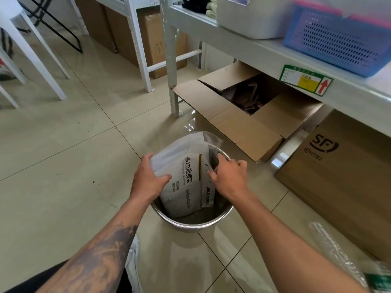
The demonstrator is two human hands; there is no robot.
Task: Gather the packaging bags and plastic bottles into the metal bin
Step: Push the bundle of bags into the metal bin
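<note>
A round metal bin (pixel 190 224) stands on the tiled floor below me. A stack of white packaging bags (pixel 184 176) with black print leans inside it, its top sticking out over the far rim. My left hand (pixel 150 178) grips the stack's left edge, thumb on the front. My right hand (pixel 228 176) pinches the right edge of the bags over the bin's right side. A clear plastic bottle with a green label (pixel 378 280) lies blurred at the bottom right corner.
An open cardboard box (pixel 232 123) lies under the grey shelf (pixel 254 47), just beyond the bin. A closed printed carton (pixel 342 178) sits to the right. A blue basket (pixel 338 37) stands on the shelf. White table legs (pixel 33 49) stand at the left.
</note>
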